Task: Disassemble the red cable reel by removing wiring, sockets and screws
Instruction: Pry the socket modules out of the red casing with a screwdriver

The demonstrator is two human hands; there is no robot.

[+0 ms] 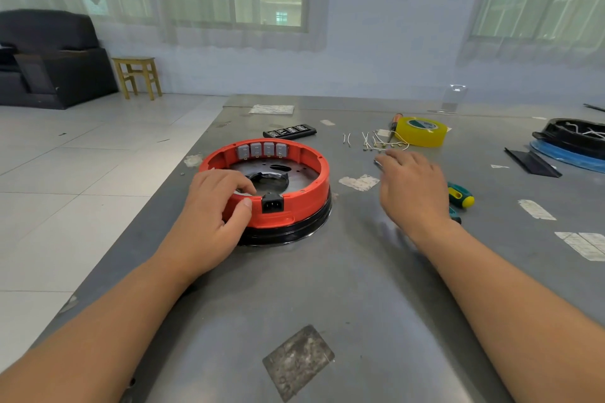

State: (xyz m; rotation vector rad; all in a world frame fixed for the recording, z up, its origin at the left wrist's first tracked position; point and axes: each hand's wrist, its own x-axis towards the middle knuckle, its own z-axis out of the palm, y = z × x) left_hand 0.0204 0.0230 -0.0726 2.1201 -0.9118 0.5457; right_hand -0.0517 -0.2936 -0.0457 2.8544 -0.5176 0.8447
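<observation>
L hand (217, 206) grips red reel (304, 203) rim; R hand (414, 186) hovers, prob. open.

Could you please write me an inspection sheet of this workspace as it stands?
Surface: grey metal table, scuffed, with tape remnants.
Job's things: red cable reel open on its black base; four grey sockets on the far inner wall; black inlet plug on the near wall.
Clutter: yellow tape roll, green-handled screwdriver, black bit case, black cover on a blue part.
Hands: left hand grips the reel's near rim; right hand open above the table.
Cables: short removed wires by the tape roll.
Surroundings: tiled floor, wooden stool, dark sofa, curtained windows.
</observation>
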